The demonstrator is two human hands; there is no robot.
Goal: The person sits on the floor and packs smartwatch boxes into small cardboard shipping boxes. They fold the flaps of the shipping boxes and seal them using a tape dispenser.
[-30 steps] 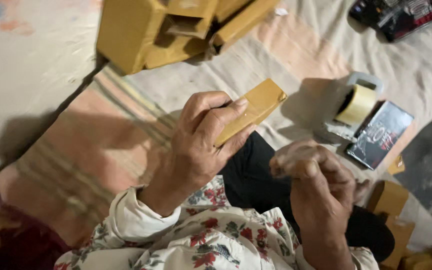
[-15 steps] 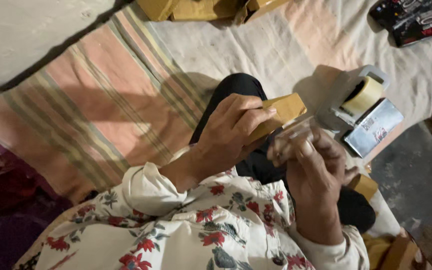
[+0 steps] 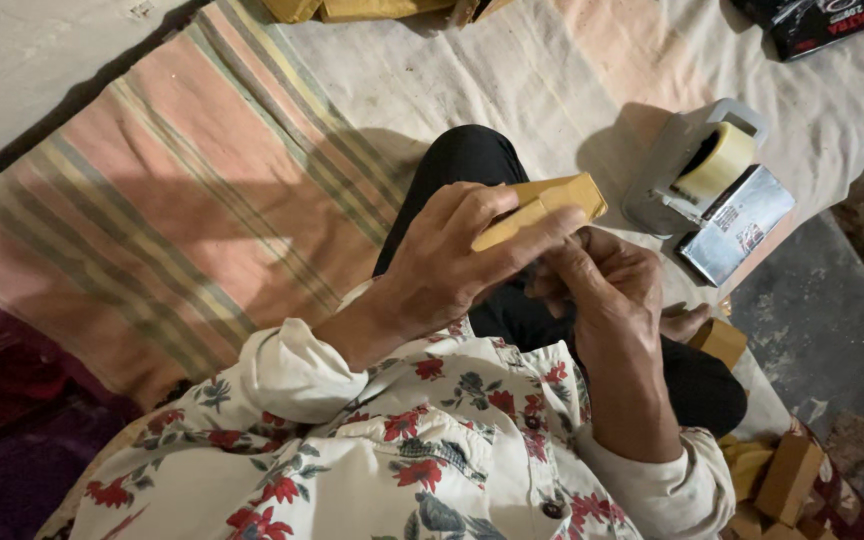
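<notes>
Head view: left hand point(image 3: 452, 265) clasps yellow box point(image 3: 542, 207); right hand point(image 3: 597, 285) apparently touching.

Left hand point(image 3: 452, 265) reaches out from a rolled-up floral sleeve, fingers curled shut in a grip. Right hand point(image 3: 602, 290) sits just right of it, touching, fingers bunched underneath.

White floral shirt point(image 3: 422, 460), red and teal blooms; black trousers point(image 3: 472, 160)

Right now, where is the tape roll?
In the head view the tape roll sits in its grey dispenser at the upper right, on the cloth, beside a silver packet and just right of the yellow box in the left hand.
</notes>
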